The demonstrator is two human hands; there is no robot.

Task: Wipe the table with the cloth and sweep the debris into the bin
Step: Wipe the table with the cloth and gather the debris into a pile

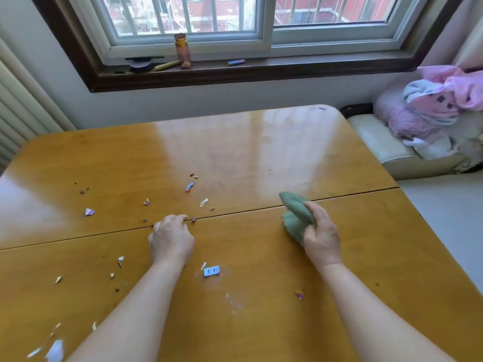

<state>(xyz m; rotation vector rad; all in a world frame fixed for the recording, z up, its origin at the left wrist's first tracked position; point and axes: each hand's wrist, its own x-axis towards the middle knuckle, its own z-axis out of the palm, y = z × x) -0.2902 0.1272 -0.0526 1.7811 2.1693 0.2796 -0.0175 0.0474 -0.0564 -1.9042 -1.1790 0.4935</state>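
Note:
A bunched green cloth [294, 212] rests on the glossy wooden table [235, 152] right of centre, and my right hand [322, 235] grips its near side. My left hand [171, 237] lies palm down near the table's middle seam, fingers curled, with nothing seen in it. Scattered debris covers the left and middle of the table: candy wrappers [189, 186], a purple foil scrap [89, 211], brown crumbs [83, 190], torn paper bits [55, 350] and a small white tab [211, 271]. No bin is in view.
A windowsill [235, 69] behind the table carries a brown bottle [183, 50], a round dark lid and small wrappers. A cream sofa [379, 142] piled with pink and white fabric stands to the right. A radiator runs along the left wall.

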